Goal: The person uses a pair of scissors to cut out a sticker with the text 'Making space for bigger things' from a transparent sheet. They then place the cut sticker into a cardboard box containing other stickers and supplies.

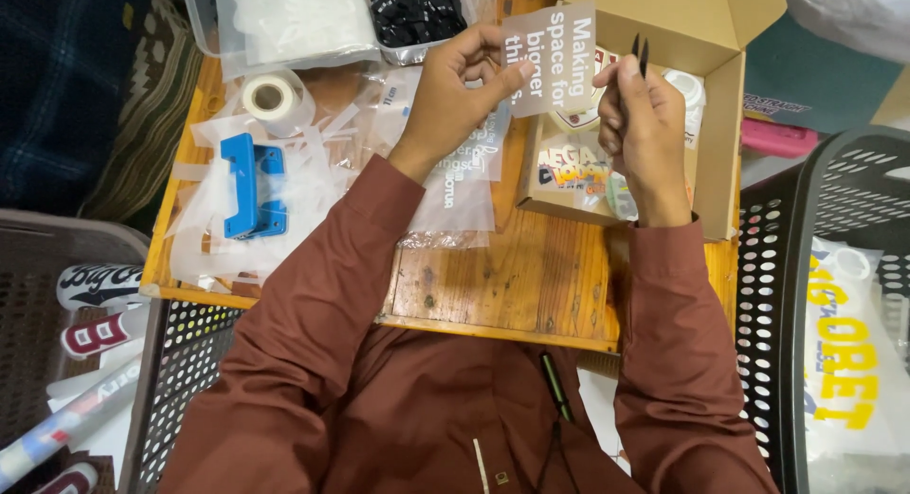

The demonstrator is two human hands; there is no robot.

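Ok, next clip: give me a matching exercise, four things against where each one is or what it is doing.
Things:
1. left hand
2. right hand
3. tape roll
4. blue tool

Places or states:
A. lying among plastic scraps on the wooden table
B. pinching black tweezers
C. holding a translucent lettered sheet
D. beside the clear bin

Pairs: 1-C, 2-B, 3-D, 4-A

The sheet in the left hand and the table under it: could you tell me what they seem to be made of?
The sheet looks like thin translucent plastic film, since the background shows through around its white lettering. The table looks like varnished wood, with visible grain and plank seams.
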